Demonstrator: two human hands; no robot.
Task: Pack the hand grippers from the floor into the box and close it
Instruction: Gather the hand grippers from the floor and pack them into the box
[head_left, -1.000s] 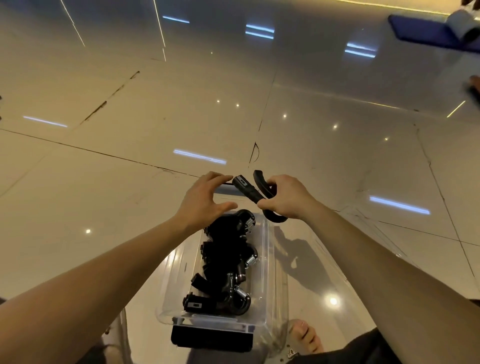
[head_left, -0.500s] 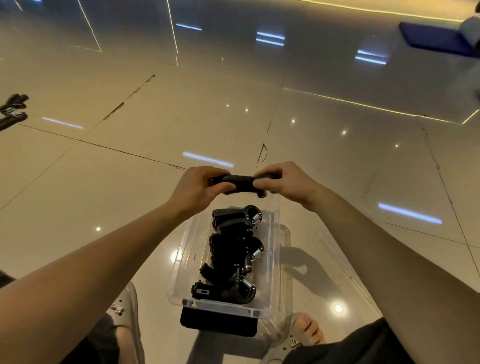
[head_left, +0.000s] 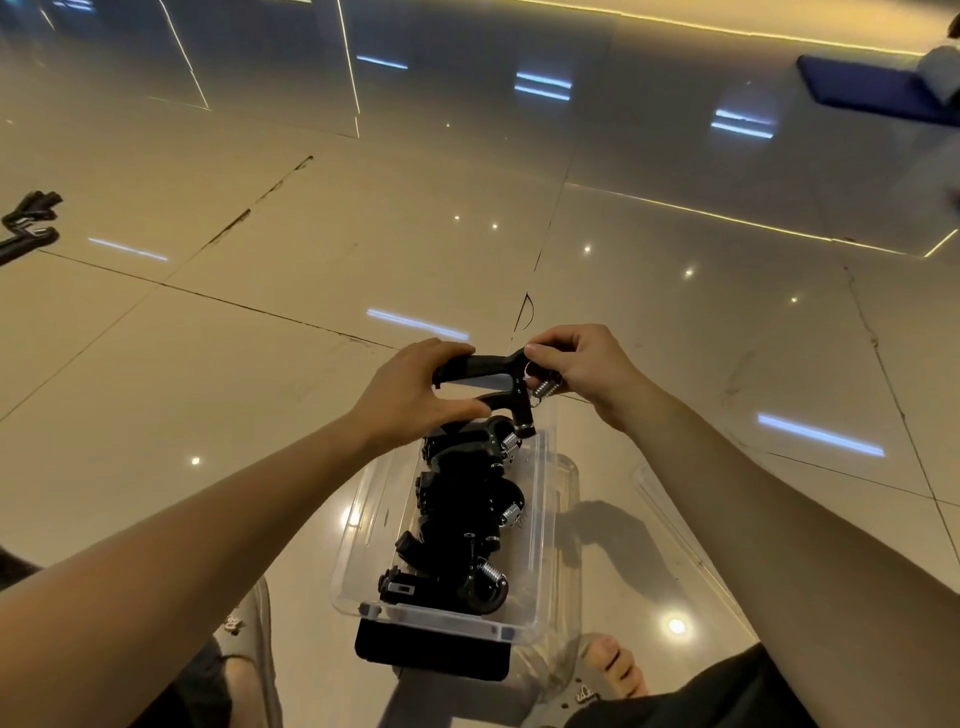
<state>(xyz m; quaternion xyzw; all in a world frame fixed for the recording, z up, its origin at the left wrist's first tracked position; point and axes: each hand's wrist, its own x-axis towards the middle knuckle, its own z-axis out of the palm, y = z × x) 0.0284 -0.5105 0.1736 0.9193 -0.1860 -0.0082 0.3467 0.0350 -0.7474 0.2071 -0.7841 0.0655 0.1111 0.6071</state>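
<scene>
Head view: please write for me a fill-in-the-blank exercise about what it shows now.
1. The left hand and the right hand together hold the raised hand gripper, whose colour is ____.
2. The clear box with the packed hand grippers is ____, no lid on it.
3. A loose hand gripper lies on the floor at the view's far ____ edge.
Missing words: black; open; left.

Single head-worn wide-angle view. Looks forward and steeply down from above at the tiled floor (head_left: 218, 395). Sits close to the work: takes in both forearms from the lower corners, with left hand (head_left: 410, 395) and right hand (head_left: 582, 364) near centre on a hand gripper (head_left: 478, 362), clear box (head_left: 363, 525) just below them. Reaches distant floor along the top edge.
</scene>
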